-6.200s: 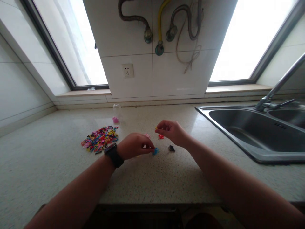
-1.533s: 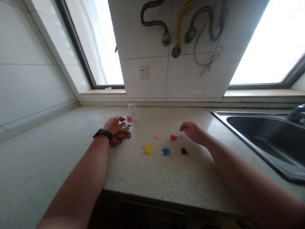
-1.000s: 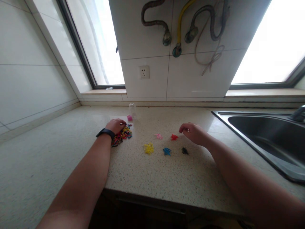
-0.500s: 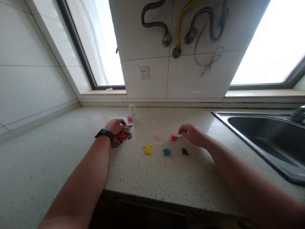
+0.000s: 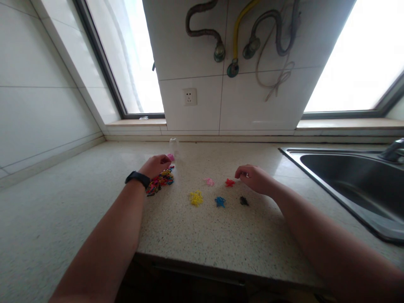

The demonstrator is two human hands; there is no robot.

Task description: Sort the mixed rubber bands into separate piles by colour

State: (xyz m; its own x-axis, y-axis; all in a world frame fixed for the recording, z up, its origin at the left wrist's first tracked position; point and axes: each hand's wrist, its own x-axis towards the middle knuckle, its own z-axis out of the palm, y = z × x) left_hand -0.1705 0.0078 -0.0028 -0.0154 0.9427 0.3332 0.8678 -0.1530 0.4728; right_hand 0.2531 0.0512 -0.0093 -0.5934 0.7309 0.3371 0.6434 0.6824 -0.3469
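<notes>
My left hand [image 5: 155, 166], with a black watch [image 5: 138, 178] on its wrist, hovers over the back of a mixed heap of small coloured rubber bands [image 5: 161, 180]. Its fingertips are pinched together, and what they hold is hidden. Just beyond them lies a pink lump [image 5: 171, 157] beside a clear cup [image 5: 174, 145]. My right hand [image 5: 252, 177] rests on the counter with curled fingers, right of a small red pile [image 5: 229, 182]; anything inside them cannot be made out. Nearby are sorted piles: light pink [image 5: 208, 182], yellow [image 5: 196, 198], blue [image 5: 220, 201] and black [image 5: 244, 200].
A speckled stone counter [image 5: 202, 235] carries everything, its front edge facing me. At the right is a steel sink [image 5: 344, 176] with a faucet [image 5: 393, 150]. Hoses [image 5: 235, 40] and a power socket [image 5: 190, 97] are on the tiled wall behind.
My left hand has shifted slightly right and away from me over the mixed heap, its fingertips now close to the pink lump. My right hand has stayed beside the red pile.
</notes>
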